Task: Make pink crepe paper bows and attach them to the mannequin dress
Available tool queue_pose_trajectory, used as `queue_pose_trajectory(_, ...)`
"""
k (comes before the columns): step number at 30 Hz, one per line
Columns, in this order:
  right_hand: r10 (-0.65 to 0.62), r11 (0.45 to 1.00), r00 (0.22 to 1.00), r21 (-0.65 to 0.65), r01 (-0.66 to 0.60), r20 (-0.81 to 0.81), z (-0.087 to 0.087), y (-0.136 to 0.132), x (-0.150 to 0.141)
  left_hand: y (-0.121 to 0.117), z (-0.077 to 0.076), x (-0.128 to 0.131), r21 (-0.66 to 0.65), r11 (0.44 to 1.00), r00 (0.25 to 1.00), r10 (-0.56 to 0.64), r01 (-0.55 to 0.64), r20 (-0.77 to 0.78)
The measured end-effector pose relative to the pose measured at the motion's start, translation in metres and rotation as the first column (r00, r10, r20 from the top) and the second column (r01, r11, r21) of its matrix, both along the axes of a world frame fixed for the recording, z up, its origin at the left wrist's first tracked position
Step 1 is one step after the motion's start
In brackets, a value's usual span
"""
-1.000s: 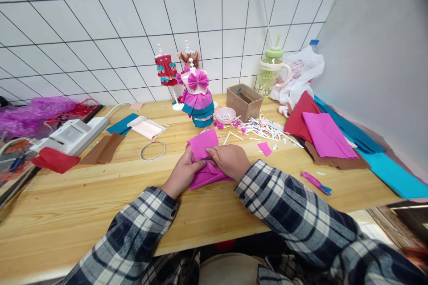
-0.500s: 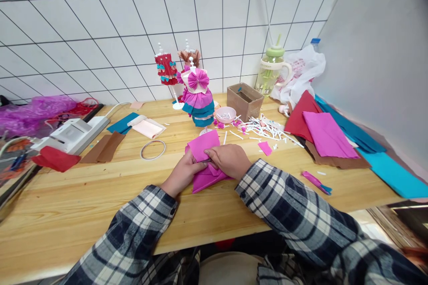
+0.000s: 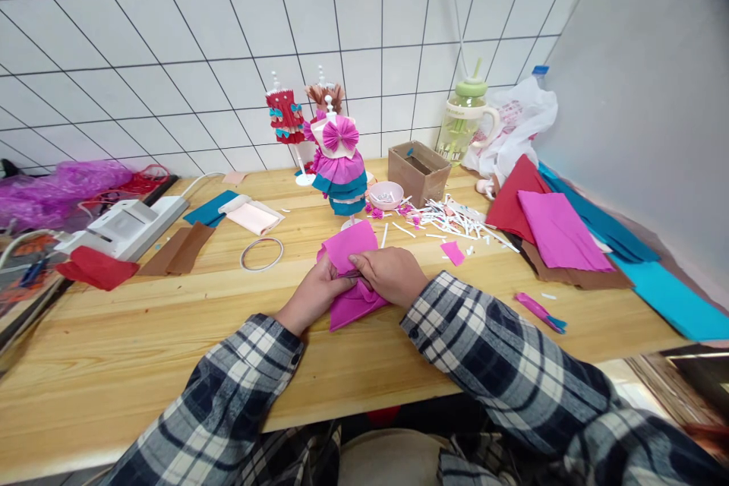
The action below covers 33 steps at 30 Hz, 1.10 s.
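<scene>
Magenta crepe paper is held up between my two hands, with a folded lower part hanging near the table. My left hand is closed on its left edge, thumb on top. Against the paper my right hand is curled shut; a thin dark blade, apparently of small scissors, shows at its fingertips, while the handles are hidden. Just behind stands a doll-sized dress form in a pink, white and teal paper dress with a big bow.
Behind it are a red-dressed form and a brown one. A pink bowl, cardboard box and white paper strips lie right of centre. Crepe sheets are stacked at right; a tape ring and power strip are left.
The view has shifted very slightly. Both hands keep the same hold on the magenta paper, and its lower folded part sits a little differently.
</scene>
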State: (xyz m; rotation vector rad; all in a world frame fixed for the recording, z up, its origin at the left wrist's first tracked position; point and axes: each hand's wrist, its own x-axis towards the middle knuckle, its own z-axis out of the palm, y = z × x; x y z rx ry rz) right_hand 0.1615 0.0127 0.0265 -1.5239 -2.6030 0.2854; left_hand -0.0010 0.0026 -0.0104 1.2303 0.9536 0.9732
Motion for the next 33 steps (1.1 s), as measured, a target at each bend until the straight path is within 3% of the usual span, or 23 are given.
queue_pose_trajectory(22, -0.015, 1.000, 1.000, 0.002, 0.015, 0.007, -0.0016, 0.0001, -0.0020, -0.0013, 0.0037, 0.0020, 0.028, 1.000, 1.000, -0.003, 0.003, -0.026)
queue_pose_trajectory(33, 0.003, 1.000, 1.000, 0.009, -0.003, 0.001, -0.0053, 0.0014, -0.0024, 0.0006, 0.0073, 0.0028, 0.182, 0.982, 0.979, -0.021, 0.059, -0.205)
